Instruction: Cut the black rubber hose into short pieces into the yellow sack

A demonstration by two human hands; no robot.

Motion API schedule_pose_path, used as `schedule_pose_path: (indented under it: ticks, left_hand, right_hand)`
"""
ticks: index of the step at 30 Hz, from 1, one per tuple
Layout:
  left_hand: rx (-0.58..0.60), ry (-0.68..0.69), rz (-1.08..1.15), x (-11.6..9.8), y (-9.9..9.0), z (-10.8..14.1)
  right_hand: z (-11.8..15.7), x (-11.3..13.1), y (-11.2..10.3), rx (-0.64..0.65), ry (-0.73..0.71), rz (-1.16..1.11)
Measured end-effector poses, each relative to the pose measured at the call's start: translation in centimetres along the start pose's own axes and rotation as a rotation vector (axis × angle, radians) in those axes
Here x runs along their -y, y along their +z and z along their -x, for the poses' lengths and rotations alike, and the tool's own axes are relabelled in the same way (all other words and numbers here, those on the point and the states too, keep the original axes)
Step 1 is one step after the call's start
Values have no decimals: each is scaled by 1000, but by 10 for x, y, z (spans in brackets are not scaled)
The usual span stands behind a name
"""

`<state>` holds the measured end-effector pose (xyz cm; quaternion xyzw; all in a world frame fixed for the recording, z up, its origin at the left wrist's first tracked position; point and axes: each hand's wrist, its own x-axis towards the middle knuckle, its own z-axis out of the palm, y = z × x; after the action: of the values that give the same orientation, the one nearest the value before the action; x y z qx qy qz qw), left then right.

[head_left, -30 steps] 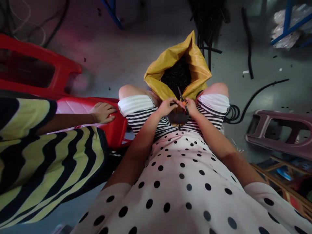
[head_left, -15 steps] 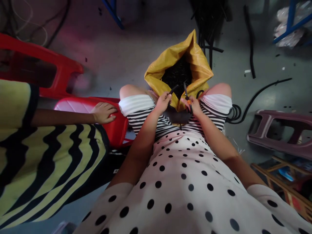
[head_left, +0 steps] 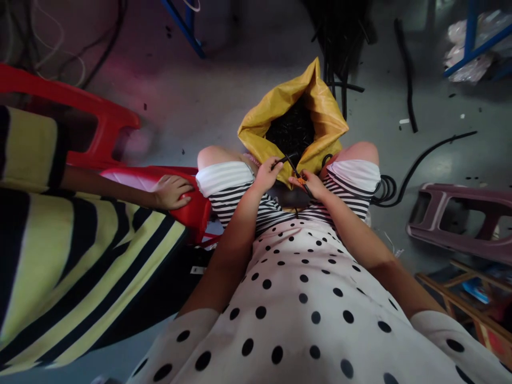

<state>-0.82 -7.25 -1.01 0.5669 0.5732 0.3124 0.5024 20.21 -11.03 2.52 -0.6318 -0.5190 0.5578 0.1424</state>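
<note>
The yellow sack point(head_left: 276, 106) stands open between the person's knees, its mouth folded outward into an angular rim, creased and slightly glossy, with a mass of short black pieces point(head_left: 292, 130) inside. At the sack's near edge, the left hand point(head_left: 267, 175) has its grip closed on a thin black strip point(head_left: 283, 159), dark and narrow, its end pointing over the rim. Just beside it, also at the near edge, the right hand point(head_left: 314, 185) has its grip wrapped round scissors point(head_left: 301, 182) with orange on the handles and slim dark blades angled toward the sack's mouth; strip and blades meet or overlap, though whether they touch is too small to tell. Left of the sack, a co-worker's hand point(head_left: 173, 192) rests on a red stool point(head_left: 188, 216). Right of it, a black coil point(head_left: 386, 189) lies on the floor.
</note>
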Motion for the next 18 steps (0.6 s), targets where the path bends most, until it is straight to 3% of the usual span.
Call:
schedule_pose_path:
  ticks: [8,14,18]
  left_hand:
    - [203,15,-31,-2,-1,-1]
    - [183,19,-47,2,3,1]
    - [339,-3,-108,6,14,7]
  right_hand:
    - [-2,-6,1,-41,9,63]
    - [-3,-2,3,-125,-11,94]
    - [-10,-2,3,-159,-18,-11]
